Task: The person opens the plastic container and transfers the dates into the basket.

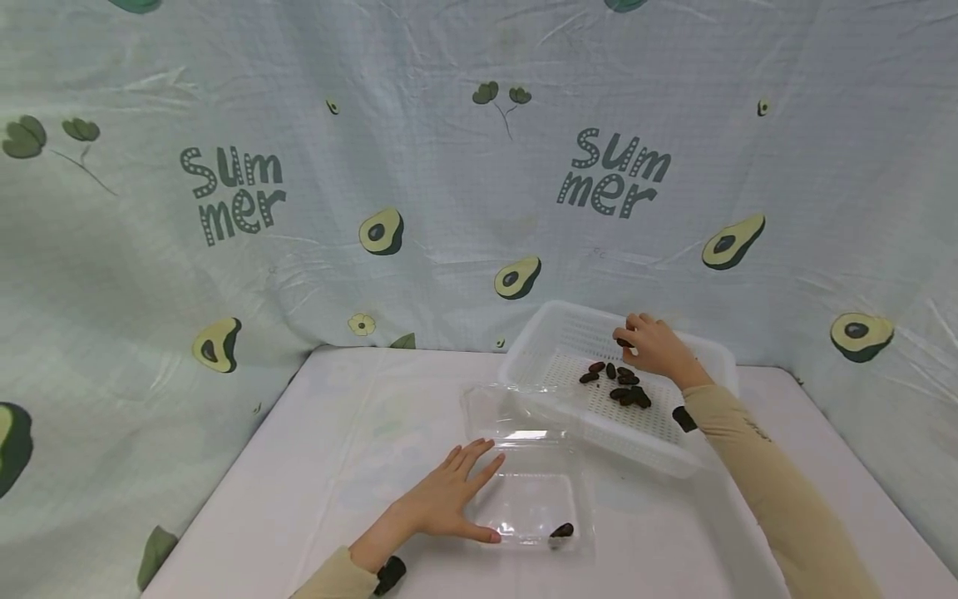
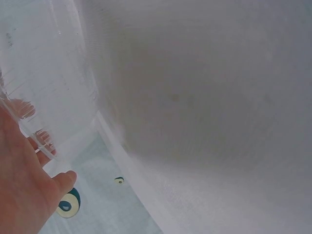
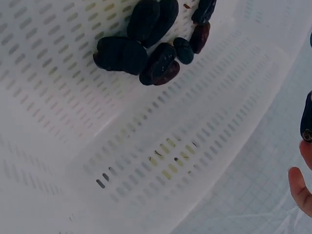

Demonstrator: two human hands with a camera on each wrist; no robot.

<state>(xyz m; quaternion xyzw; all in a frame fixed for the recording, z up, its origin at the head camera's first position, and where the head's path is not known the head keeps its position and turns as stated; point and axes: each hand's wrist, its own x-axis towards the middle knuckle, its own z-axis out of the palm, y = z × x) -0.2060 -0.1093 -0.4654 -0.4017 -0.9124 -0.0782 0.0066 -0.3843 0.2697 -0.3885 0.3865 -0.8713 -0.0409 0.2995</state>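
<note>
My right hand (image 1: 654, 345) is over the white perforated basket (image 1: 550, 324) and pinches a dark date (image 1: 624, 342) by the fingertips. That held date (image 3: 307, 117) shows at the right edge of the right wrist view. Several more dates (image 3: 158, 61) lie on the basket floor. Beside the left side of a clear plastic clamshell box (image 1: 535, 495), my left hand (image 1: 445, 499) has its fingers spread, touching the box's edge. One date (image 1: 562, 530) lies in the box's near right corner. The left wrist view shows the fingers of the left hand (image 2: 24, 180) partly behind clear plastic.
The clamshell's lid (image 1: 486, 409) stands hinged back and meets the basket's near left side. A white cloth covers the table (image 1: 359, 433). Behind it hangs a curtain (image 1: 434, 166) printed with avocados. Both wrists carry a small black device.
</note>
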